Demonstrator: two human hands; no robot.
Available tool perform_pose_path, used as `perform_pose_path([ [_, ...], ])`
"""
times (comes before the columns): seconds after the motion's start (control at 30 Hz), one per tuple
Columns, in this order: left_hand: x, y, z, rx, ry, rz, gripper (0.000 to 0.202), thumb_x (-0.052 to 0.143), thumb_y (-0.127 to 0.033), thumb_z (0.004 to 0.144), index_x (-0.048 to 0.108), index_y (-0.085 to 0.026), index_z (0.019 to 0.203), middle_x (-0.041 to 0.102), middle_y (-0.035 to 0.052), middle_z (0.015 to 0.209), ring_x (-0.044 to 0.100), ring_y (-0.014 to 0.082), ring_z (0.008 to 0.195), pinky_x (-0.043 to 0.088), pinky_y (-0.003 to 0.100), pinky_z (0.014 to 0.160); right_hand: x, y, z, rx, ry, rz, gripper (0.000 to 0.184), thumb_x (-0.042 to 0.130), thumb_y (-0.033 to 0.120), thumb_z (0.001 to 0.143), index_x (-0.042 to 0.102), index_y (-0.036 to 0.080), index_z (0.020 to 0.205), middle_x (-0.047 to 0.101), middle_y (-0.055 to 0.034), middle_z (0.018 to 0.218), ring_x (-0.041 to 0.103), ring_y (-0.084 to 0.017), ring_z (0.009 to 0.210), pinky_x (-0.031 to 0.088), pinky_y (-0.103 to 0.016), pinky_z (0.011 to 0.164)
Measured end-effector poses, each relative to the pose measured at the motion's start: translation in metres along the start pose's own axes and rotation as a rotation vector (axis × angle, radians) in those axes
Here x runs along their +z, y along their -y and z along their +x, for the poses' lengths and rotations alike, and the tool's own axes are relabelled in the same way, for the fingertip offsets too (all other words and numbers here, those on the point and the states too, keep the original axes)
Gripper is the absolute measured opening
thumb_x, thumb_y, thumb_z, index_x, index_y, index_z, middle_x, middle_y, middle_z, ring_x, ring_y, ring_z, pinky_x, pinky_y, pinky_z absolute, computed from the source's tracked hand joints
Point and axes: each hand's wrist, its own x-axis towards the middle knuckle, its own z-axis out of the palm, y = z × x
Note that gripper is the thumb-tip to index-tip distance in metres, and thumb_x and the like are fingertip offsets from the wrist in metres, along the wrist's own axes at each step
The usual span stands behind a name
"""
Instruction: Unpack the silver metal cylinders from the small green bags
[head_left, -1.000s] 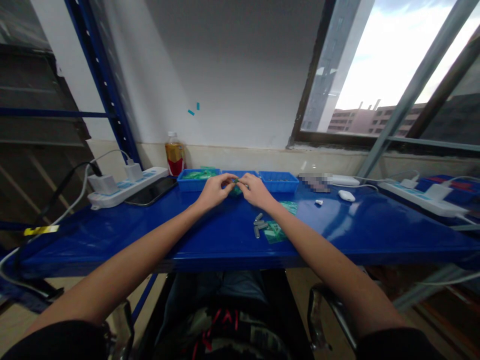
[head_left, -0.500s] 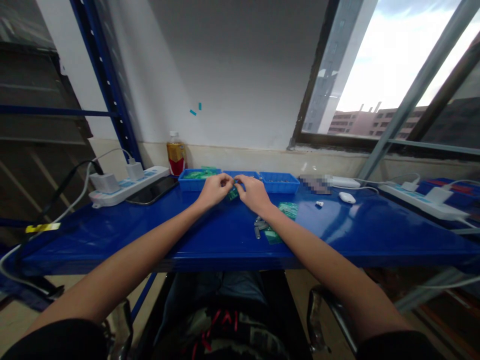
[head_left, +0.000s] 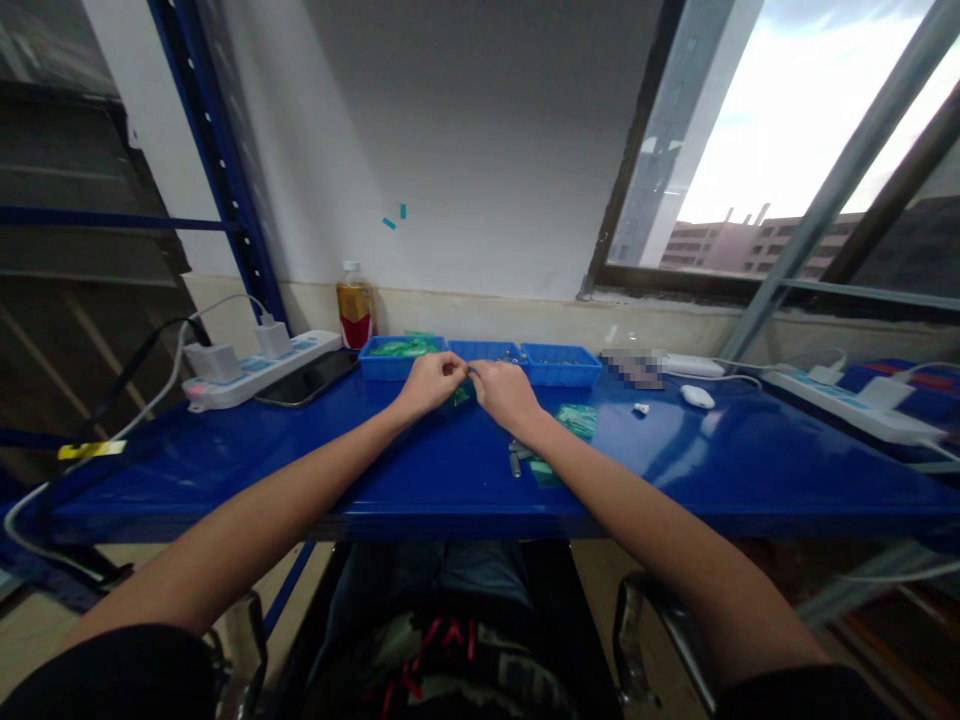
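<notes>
My left hand (head_left: 428, 382) and my right hand (head_left: 505, 391) meet fingertip to fingertip above the blue table (head_left: 300, 460), just in front of the middle blue tray (head_left: 484, 351). Both pinch a small green bag (head_left: 461, 394) that hangs between them. Several small grey metal parts (head_left: 516, 455) and more green bags (head_left: 576, 418) lie on the table under my right wrist. A left blue tray (head_left: 397, 357) holds green bags; a right blue tray (head_left: 561, 363) holds small grey parts.
A drink bottle (head_left: 354, 315) stands at the back wall. A white power strip (head_left: 255, 368) with chargers and a black phone (head_left: 306, 378) lie at left. A white mouse-like item (head_left: 696, 396) and another power strip (head_left: 855, 408) lie at right. Window at right.
Both hands have drawn slightly toward me and to the left while keeping the pinch on the green bag; the view shifted a little.
</notes>
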Motion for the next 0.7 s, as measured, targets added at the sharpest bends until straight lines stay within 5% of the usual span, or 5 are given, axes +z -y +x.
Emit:
perform_pose_path([
  [0.23, -0.004, -0.001, 0.005, -0.019, -0.062, -0.043, 0.021, 0.053, -0.03, 0.077, 0.066, -0.014, 0.071, 0.065, 0.0036, 0.065, 0.057, 0.0159, 0.06, 0.042, 0.027, 0.058, -0.003, 0.0, 0.0, 0.03, 0.068, -0.049, 0.033, 0.036, 0.027, 0.095, 0.066, 0.014, 0.102, 0.07, -0.0162, 0.097, 0.066, -0.024, 0.092, 0.045, -0.031, 0.081],
  [0.4, -0.046, 0.012, 0.018, -0.033, -0.524, 0.018, 0.023, 0.048, -0.032, 0.085, 0.064, -0.015, 0.088, 0.064, 0.005, 0.083, 0.059, 0.0175, 0.078, 0.047, 0.029, 0.076, -0.011, -0.008, 0.001, 0.123, 0.019, -0.028, 0.04, 0.036, 0.039, 0.095, 0.069, 0.017, 0.1, 0.071, -0.015, 0.098, 0.065, -0.025, 0.095, 0.046, -0.033, 0.082],
  [0.47, -0.064, 0.028, 0.019, -0.012, -0.624, 0.149, 0.023, 0.049, -0.032, 0.087, 0.064, -0.017, 0.094, 0.06, 0.0078, 0.095, 0.057, 0.0198, 0.088, 0.046, 0.032, 0.082, -0.014, -0.014, 0.003, 0.184, -0.012, -0.006, 0.043, 0.034, 0.044, 0.094, 0.07, 0.02, 0.102, 0.07, -0.0138, 0.099, 0.064, -0.026, 0.097, 0.046, -0.035, 0.083],
  [0.6, -0.077, 0.059, 0.014, 0.028, -0.522, 0.36, 0.027, 0.046, -0.033, 0.089, 0.066, -0.018, 0.099, 0.058, 0.0094, 0.097, 0.055, 0.0224, 0.095, 0.043, 0.034, 0.087, -0.023, -0.04, 0.004, 0.27, 0.131, 0.05, 0.042, 0.043, 0.05, 0.09, 0.067, 0.022, 0.11, 0.069, -0.0124, 0.107, 0.062, -0.027, 0.102, 0.046, -0.038, 0.087],
  [0.7, -0.07, 0.07, 0.011, 0.011, -0.362, 0.511, 0.03, 0.042, -0.033, 0.09, 0.066, -0.02, 0.101, 0.06, 0.0096, 0.098, 0.056, 0.0239, 0.098, 0.043, 0.034, 0.086, -0.032, -0.074, 0.001, 0.151, 0.366, 0.169, 0.045, 0.052, 0.049, 0.085, 0.062, 0.022, 0.12, 0.064, -0.009, 0.12, 0.06, -0.023, 0.108, 0.045, -0.033, 0.093],
])
